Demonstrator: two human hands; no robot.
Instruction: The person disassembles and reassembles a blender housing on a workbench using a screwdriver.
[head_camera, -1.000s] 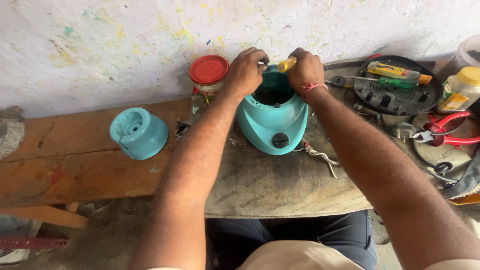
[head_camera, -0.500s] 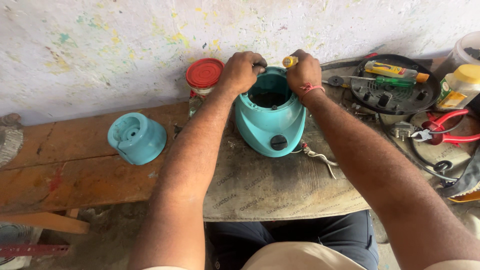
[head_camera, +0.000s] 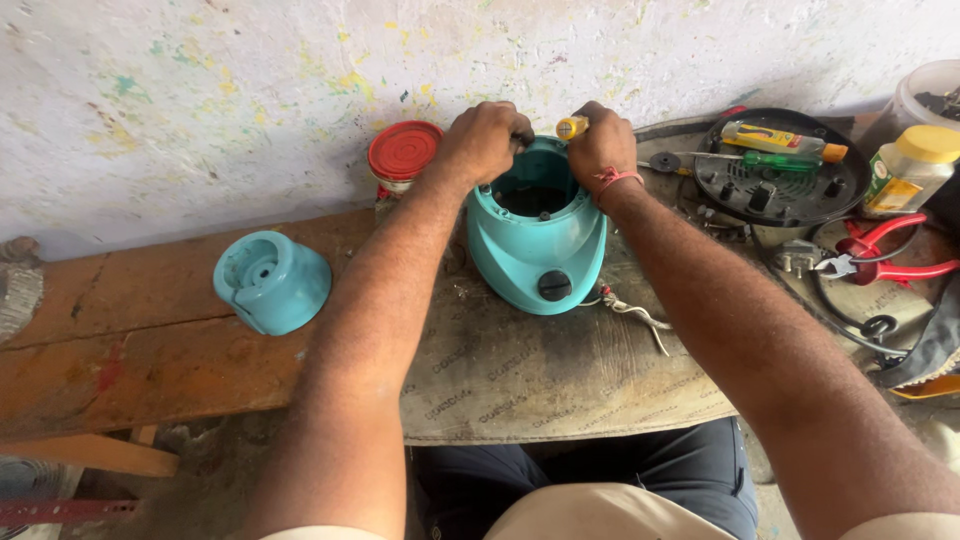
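Both your hands sit at the far rim of the turquoise plastic mixer housing (head_camera: 538, 235), which stands on the grey mat over the wooden bench (head_camera: 150, 330). Since a second ago the housing has barely shifted and your grip looks unchanged, so the work is steady. Your left hand (head_camera: 487, 140) is curled shut on the rim; your right hand (head_camera: 600, 145) is closed round a yellow-handled screwdriver (head_camera: 572, 126). A turquoise plastic cap (head_camera: 270, 282) lies well apart, left.

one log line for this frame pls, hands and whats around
left hand: grips rim of teal housing | right hand: holds yellow-handled tool at rim | teal cap: apart, left on bench | red pliers: right
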